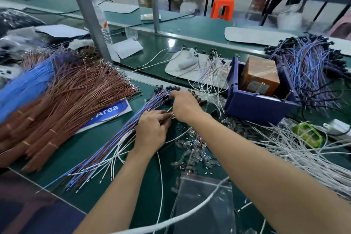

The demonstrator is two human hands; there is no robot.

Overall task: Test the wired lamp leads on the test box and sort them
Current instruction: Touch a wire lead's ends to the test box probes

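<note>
A fanned bundle of blue and brown lamp leads (121,135) with black lamp heads lies diagonally across the green table. My left hand (152,129) rests on the bundle's middle, fingers curled round several leads. My right hand (185,105) reaches over it and pinches the leads just below the black heads (167,88). The test box (260,76), orange-brown, sits in a dark blue tray (252,106) to the right. A heap of blue and brown leads (307,66) lies behind the tray.
Tied bundles of brown wire (62,100) and blue wire (24,85) fill the left. Loose white leads (296,150) spread at the right beside a green object (307,135). Small loose parts (191,154) and a clear bag (205,201) lie near me. A grey post (89,15) stands behind.
</note>
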